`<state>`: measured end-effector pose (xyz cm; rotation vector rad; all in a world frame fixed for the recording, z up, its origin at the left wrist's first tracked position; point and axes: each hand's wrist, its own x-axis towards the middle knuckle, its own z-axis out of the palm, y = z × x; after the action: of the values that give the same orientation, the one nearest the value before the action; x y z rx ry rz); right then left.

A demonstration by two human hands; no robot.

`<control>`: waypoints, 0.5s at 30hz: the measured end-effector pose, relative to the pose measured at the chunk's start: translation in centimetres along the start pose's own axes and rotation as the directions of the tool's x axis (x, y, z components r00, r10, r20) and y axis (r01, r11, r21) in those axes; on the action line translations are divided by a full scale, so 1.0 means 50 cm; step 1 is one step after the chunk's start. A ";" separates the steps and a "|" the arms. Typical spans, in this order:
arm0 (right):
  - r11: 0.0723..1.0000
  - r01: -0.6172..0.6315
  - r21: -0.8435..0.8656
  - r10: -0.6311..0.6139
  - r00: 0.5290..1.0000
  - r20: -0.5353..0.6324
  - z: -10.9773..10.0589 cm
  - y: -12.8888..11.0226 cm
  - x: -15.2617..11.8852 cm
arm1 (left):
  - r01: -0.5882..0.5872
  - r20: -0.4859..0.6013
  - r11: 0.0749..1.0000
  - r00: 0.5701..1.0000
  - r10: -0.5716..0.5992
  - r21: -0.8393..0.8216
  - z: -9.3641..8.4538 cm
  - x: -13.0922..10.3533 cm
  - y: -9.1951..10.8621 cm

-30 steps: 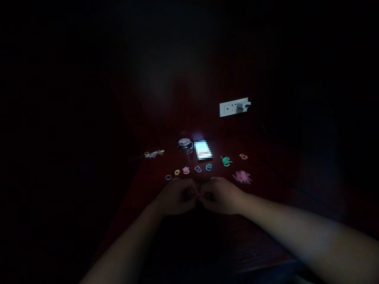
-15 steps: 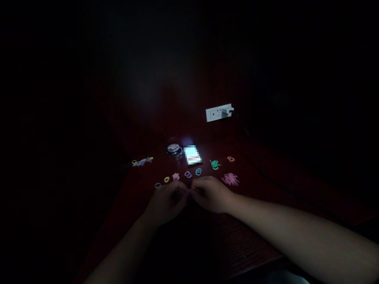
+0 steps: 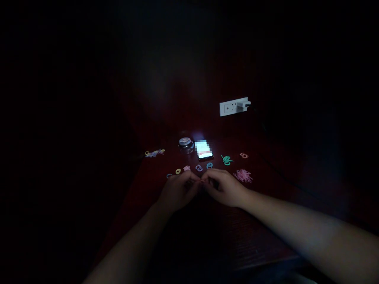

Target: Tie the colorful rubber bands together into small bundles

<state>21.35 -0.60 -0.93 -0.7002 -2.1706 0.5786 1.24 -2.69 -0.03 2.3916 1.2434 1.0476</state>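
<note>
My left hand (image 3: 179, 191) and my right hand (image 3: 225, 187) meet at the fingertips above the dark red table (image 3: 251, 240). Both are pinched around something too small and dark to make out. Just beyond them lie small loose bands: a blue one (image 3: 169, 176), a yellow one (image 3: 178, 171), a pink group (image 3: 186, 168), a purple group (image 3: 199, 168) and a light blue group (image 3: 209, 165). A pile of pink bands (image 3: 243, 176) is right of my right hand, with green bands (image 3: 226, 159) and orange bands (image 3: 244, 155) behind it.
A lit phone (image 3: 204, 149) lies beside a clear lidded jar (image 3: 186, 145). Mixed yellow and purple bands (image 3: 154, 153) are at the far left. On the back wall is a white socket (image 3: 233, 107) with a plug in it, and a dark cable runs down to the right.
The whole scene has shifted right and slightly up in view as the camera turned. My hands stay joined at the fingertips.
</note>
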 end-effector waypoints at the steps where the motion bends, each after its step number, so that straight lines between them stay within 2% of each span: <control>1: 1.000 -0.013 0.021 0.013 1.000 0.001 0.001 0.001 0.001 | 0.006 -0.014 1.000 1.000 -0.006 0.002 0.001 0.000 0.001; 5: 0.994 -0.071 0.080 0.072 0.997 -0.011 0.004 0.012 0.003 | 0.005 -0.052 1.000 0.999 -0.005 -0.016 0.004 0.000 0.002; 8: 0.993 -0.089 0.083 0.092 0.995 -0.028 0.006 0.021 0.003 | -0.038 -0.067 0.999 0.997 0.036 -0.020 0.007 0.002 0.001; 15: 0.987 -0.129 0.092 0.134 0.990 -0.046 0.008 0.029 0.005 | -0.107 -0.104 0.993 0.988 0.112 0.054 0.009 0.001 -0.004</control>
<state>21.33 0.57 -1.92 -0.8055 -2.0486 0.7134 1.44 -2.46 -0.42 2.4956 1.1961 1.2052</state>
